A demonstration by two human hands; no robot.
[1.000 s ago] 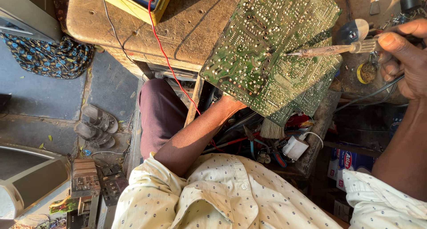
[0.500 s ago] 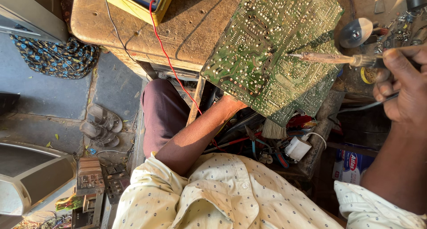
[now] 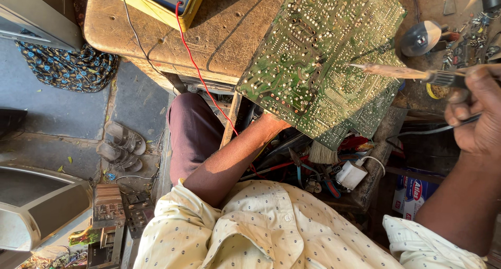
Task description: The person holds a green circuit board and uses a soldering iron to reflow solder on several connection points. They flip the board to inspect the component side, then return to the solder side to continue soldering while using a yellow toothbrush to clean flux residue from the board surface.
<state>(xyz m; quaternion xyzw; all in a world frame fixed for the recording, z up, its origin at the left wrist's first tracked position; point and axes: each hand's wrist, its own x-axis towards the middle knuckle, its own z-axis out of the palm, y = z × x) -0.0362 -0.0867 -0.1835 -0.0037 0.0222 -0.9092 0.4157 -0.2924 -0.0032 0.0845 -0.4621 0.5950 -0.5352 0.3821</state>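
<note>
The board point(image 3: 318, 65) is the landmark: a large green circuit board, solder side up, tilted over the near edge of a worn wooden bench point(image 3: 229, 34).

The right hand point(image 3: 477, 117) sits to the right of the board, well clear of its edge, fingers curled tight around the handle of a soldering iron point(image 3: 407, 73). The iron lies nearly level and points left, so its shaft crosses over the board's right part and the tip hangs above the solder joints there (whether it touches the copper I cannot tell).

The left hand is under the board's lower edge; only the wrist and forearm point(image 3: 235, 159) show, rising from below to meet the board's underside. The hand seems to prop the board up, yet its fingers are hidden, so its grip cannot be told.

Left of the board, at the bench's far corner, stands a yellow meter point(image 3: 162, 2), and a red lead point(image 3: 201, 73) runs from it down past the board's lower left corner. Right of the board, beyond the iron, lies a round dark knob point(image 3: 420, 36) among small metal parts. Below the board sit a brush point(image 3: 323, 153) and a white plug point(image 3: 350, 175) in a tangle of wires. Far left of it, on the floor, lie two sandals point(image 3: 122, 146).
</note>
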